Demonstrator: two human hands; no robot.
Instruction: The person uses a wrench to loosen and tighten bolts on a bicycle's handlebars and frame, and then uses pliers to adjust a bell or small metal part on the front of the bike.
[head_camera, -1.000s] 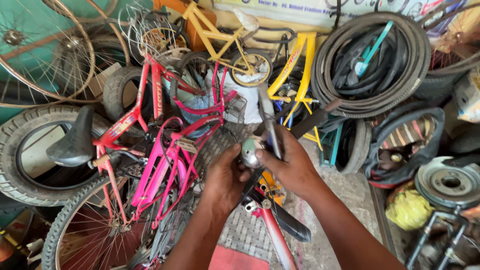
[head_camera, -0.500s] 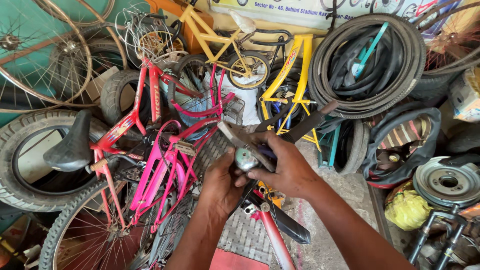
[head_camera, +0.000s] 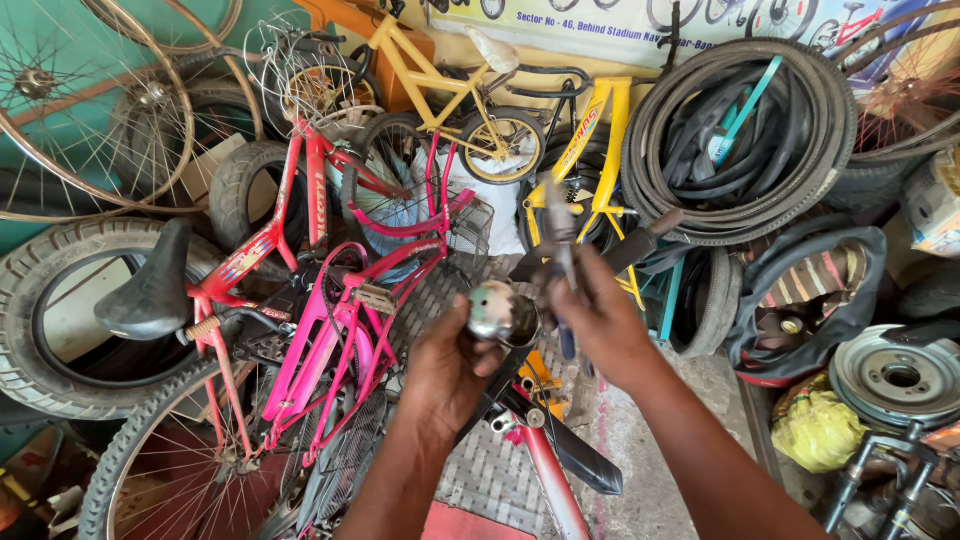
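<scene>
Since a half-second back the pliers (head_camera: 562, 262) swung from slanted to nearly upright, right hand (head_camera: 598, 322) clenched round the handles. Left hand (head_camera: 450, 372) grips the shiny dome-shaped bell (head_camera: 492, 310) on the handlebar (head_camera: 640, 242), dead centre. Round them: pink bike (head_camera: 335, 330), yellow frame (head_camera: 598, 150), coiled black rubber tyres (head_camera: 740, 140), wire basket (head_camera: 468, 232), contents can't tell.

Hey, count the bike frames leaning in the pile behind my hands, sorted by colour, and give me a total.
Yellow bike frames: 2, a small yellow bike and a yellow frame
Red bike frames: 1, the red bike
Pink bike frames: 1, the pink bike
Total: 4
</scene>
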